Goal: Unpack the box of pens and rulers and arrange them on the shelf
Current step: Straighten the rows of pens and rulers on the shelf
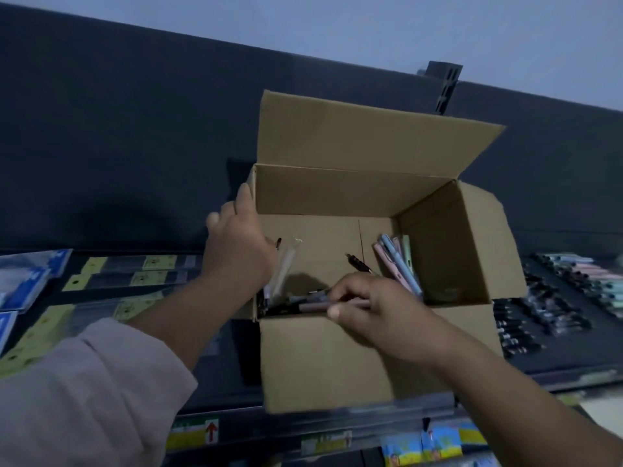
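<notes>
An open cardboard box (323,362) stands on the dark shelf (573,358). My left hand (237,244) rests on the box's left wall, fingers over the rim. My right hand (374,308) reaches into the box and pinches a dusky pink pen (312,306) near the front wall. Inside lie a bunch of pastel pens (399,264) leaning in the right corner, a black pen (359,263) on the bottom, and clear-wrapped pens (285,264) on the left.
Packaged rulers with yellow-green headers (135,274) lie in rows on the shelf left of the box. Rows of pens (553,298) are laid out to its right. Blue packets (23,281) sit far left. Price labels (192,433) line the shelf edge.
</notes>
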Demonstrator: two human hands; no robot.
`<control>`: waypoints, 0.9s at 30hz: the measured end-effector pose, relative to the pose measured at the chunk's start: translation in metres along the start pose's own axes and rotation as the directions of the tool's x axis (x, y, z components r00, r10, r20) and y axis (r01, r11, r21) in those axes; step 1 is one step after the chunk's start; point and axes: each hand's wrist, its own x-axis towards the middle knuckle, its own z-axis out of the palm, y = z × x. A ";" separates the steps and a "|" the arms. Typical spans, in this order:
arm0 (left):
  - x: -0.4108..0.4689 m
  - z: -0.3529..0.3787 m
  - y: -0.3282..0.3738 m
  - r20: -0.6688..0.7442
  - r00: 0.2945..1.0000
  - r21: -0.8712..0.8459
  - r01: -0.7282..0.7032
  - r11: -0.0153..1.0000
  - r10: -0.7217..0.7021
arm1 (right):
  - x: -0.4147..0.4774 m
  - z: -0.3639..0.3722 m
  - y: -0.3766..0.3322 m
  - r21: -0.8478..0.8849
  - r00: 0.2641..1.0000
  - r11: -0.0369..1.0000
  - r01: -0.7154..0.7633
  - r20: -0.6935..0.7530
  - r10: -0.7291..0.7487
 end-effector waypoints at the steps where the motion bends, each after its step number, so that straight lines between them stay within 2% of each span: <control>1: -0.002 0.000 -0.001 -0.020 1.000 -0.011 -0.016 1.000 0.015 | 0.004 -0.008 0.003 0.091 0.998 0.994 -0.056 -0.029 0.059; 3: -0.004 0.000 -0.002 -0.039 0.999 -0.021 -0.038 0.999 0.038 | 0.018 -0.027 0.015 0.048 0.953 0.978 -0.204 -0.218 0.209; 4: -0.004 0.000 -0.003 -0.040 0.998 -0.018 -0.048 0.999 0.048 | 0.025 -0.037 0.022 -0.019 0.902 0.952 -0.305 -0.326 0.283; 6: -0.007 0.000 -0.003 -0.040 0.997 -0.015 -0.062 0.998 0.062 | 0.037 -0.054 0.039 -0.091 0.807 0.866 -0.492 -0.420 0.415; 9: -0.008 0.000 -0.002 -0.059 0.995 0.008 -0.079 0.997 0.080 | 0.055 -0.064 0.064 -0.089 0.723 0.748 -0.657 -0.354 0.593; 13: -0.006 0.001 -0.002 -0.064 0.991 0.085 -0.110 0.990 0.116 | 0.067 -0.056 0.088 0.011 0.655 0.670 -0.742 -0.199 0.729; 15: -0.005 0.001 -0.002 -0.060 0.991 0.110 -0.112 0.988 0.119 | 0.070 -0.054 0.093 0.013 0.669 0.678 -0.735 -0.158 0.727; 18: -0.006 0.003 -0.002 -0.047 0.993 0.121 -0.100 0.988 0.106 | 0.078 -0.053 0.096 -0.098 0.802 0.799 -0.594 -0.151 0.578; 20: -0.006 0.002 -0.002 -0.051 0.994 0.111 -0.091 0.990 0.097 | 0.084 -0.047 0.093 -0.165 0.859 0.844 -0.511 -0.145 0.491; 23: -0.007 0.001 -0.002 -0.043 0.994 0.113 -0.094 0.989 0.100 | 0.092 -0.040 0.090 -0.370 0.876 0.800 -0.473 -0.104 0.471; 27: -0.008 -0.001 0.000 -0.027 0.995 0.081 -0.089 0.993 0.092 | 0.101 -0.037 0.083 -0.399 0.859 0.806 -0.437 0.081 0.506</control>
